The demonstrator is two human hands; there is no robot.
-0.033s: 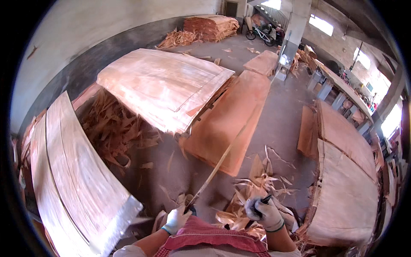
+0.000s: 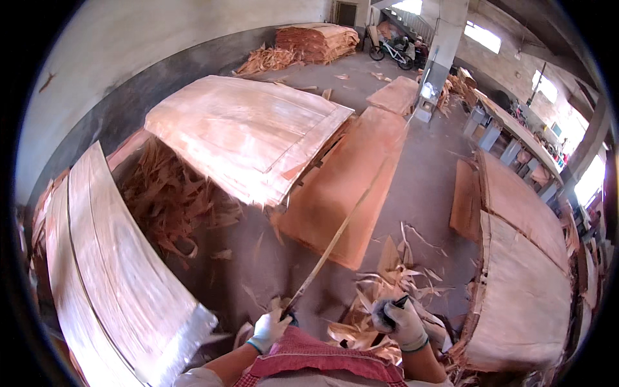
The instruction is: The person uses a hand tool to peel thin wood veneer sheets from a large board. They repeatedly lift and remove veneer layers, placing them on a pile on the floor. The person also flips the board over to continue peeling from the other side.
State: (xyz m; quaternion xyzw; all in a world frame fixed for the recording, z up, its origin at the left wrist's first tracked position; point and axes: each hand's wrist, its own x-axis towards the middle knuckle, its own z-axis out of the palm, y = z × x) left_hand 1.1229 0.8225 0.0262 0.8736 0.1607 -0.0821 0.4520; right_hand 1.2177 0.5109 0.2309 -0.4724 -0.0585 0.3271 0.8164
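My left hand (image 2: pixel 269 329), in a white glove, is closed around the near end of a long thin wooden stick (image 2: pixel 327 253). The stick reaches forward and to the right, over a long reddish wood veneer sheet (image 2: pixel 348 193) low down in the middle. My right hand (image 2: pixel 401 322), gloved in white with dark finger pads, is closed on a black handle (image 2: pixel 401 301) whose tip sticks out above the fist. What tool it belongs to is hidden. Torn veneer scraps (image 2: pixel 367 316) lie just beyond and left of that hand.
Stacked pale veneer sheets (image 2: pixel 238 129) stand ahead, with a curved stack (image 2: pixel 109 245) at left and another veneer stack (image 2: pixel 519 303) at right. Shredded veneer (image 2: pixel 164 193) heaps between the left stacks. Farther off are a pillar (image 2: pixel 442 58), a bicycle (image 2: pixel 392 55) and a long bench (image 2: pixel 516 126).
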